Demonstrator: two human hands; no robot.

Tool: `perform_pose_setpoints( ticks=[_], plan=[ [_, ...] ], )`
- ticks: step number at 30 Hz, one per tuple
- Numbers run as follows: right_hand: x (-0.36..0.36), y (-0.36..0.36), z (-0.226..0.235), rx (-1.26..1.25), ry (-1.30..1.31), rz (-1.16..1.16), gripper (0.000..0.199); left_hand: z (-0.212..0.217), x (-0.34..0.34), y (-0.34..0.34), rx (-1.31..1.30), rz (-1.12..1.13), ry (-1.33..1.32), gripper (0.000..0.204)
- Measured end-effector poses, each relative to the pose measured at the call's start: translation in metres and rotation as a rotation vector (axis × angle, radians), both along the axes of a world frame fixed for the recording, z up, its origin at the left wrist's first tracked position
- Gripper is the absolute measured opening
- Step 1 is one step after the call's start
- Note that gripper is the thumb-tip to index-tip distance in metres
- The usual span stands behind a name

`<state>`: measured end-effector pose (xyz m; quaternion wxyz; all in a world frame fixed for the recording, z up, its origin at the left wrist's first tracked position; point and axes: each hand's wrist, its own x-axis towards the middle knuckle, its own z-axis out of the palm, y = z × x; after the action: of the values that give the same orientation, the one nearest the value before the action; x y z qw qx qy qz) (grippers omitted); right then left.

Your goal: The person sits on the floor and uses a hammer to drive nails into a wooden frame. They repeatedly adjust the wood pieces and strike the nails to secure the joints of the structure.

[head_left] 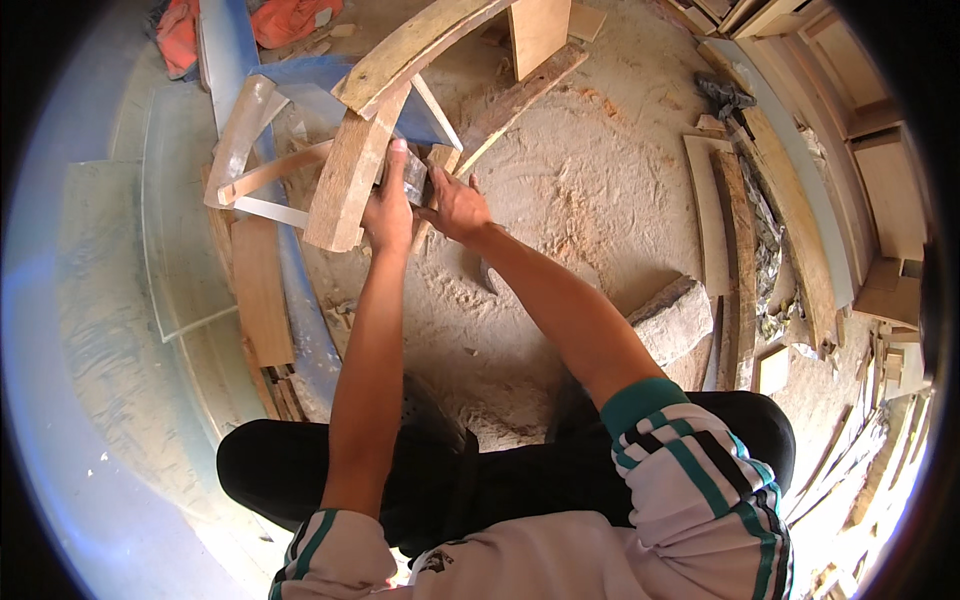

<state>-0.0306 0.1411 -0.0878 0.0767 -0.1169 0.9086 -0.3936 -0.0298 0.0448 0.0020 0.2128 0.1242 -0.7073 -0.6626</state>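
A wooden frame (352,180) of thick beams and a curved top piece stands in front of me. My left hand (388,208) reaches in beside its thick upright, thumb pointing up and fingers mostly hidden, closed against a small grey block (413,178) with a shiny face. Just to the right, my right hand (460,207) has its fingers bent round a narrow wooden leg (443,158) of the frame. Both hands are close together, with the grey block between them. What the block is I cannot make out.
Dusty ground (560,200) spreads around the frame. A pale stone block (672,318) lies to the right, near long planks (735,250). Glass-like sheets (185,220) and a flat board (262,290) are at the left. Orange cloth (290,20) lies at the far left.
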Motion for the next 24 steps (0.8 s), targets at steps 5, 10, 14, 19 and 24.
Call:
perform_pose_setpoints(
  ticks=[5,10,14,19,24],
  plan=[
    [-0.002,-0.005,-0.012,-0.049,0.090,-0.023,0.082,-0.003,0.061,0.004,-0.477,-0.327,-0.310,0.085],
    [-0.004,0.006,-0.015,-0.164,0.072,-0.043,0.077,0.104,0.101,0.017,-0.762,-0.480,-0.466,0.035],
    [-0.001,0.004,-0.006,-0.229,0.003,0.004,0.077,0.150,0.059,0.004,-0.922,-0.087,-0.064,0.043],
    [-0.003,0.010,-0.004,-0.187,0.077,0.006,0.074,0.161,0.019,0.001,-1.439,0.026,0.103,0.067],
    [-0.004,0.008,-0.008,-0.177,0.073,0.009,0.071,0.169,-0.002,-0.012,-0.743,-0.293,-0.401,0.049]
  ],
)
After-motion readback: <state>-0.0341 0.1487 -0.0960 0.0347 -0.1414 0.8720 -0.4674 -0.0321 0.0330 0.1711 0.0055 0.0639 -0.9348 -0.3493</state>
